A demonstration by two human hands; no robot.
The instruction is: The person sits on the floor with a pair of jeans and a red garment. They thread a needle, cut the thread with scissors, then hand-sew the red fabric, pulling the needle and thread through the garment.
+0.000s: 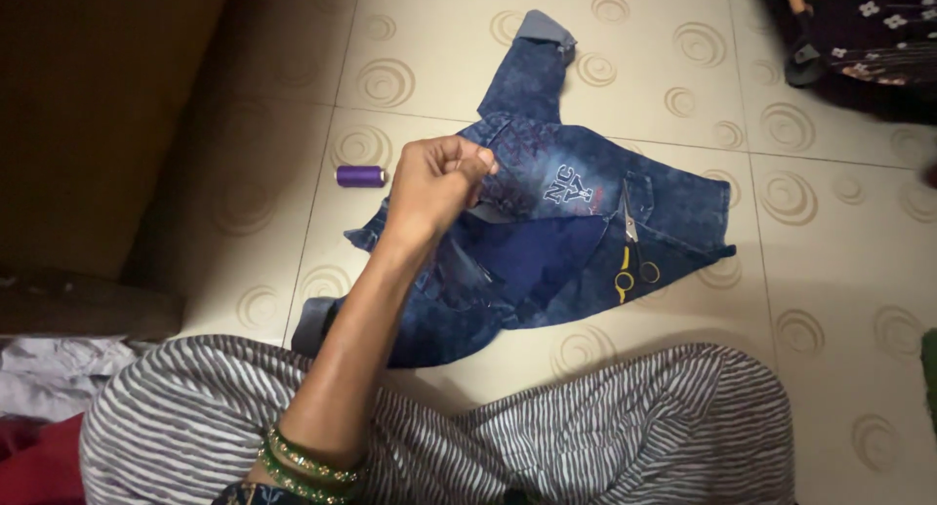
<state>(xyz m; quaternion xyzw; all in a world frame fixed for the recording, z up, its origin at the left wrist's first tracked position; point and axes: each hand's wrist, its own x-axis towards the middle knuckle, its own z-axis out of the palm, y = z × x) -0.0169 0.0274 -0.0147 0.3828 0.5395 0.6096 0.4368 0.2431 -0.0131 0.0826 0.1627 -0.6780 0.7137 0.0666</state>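
Note:
My left hand point(436, 185) is raised over a small dark-blue denim jacket point(571, 188) that lies spread open on the tiled floor. Its fingers are pinched shut against the thumb, close to the jacket's chest panel; anything held between them is too small to see. Green bangles point(310, 463) ring that wrist. A pair of scissors with yellow handles point(630, 261) lies on the jacket to the right of my hand. A purple thread spool point(360, 176) rests on the floor just left of my hand. My right hand is out of view.
My lap in grey striped cloth point(605, 427) fills the bottom of the view. A brown piece of furniture point(88, 124) stands at the left. Dark flowered fabric point(859, 27) lies at the top right, and white and red cloth point(39, 407) at the bottom left.

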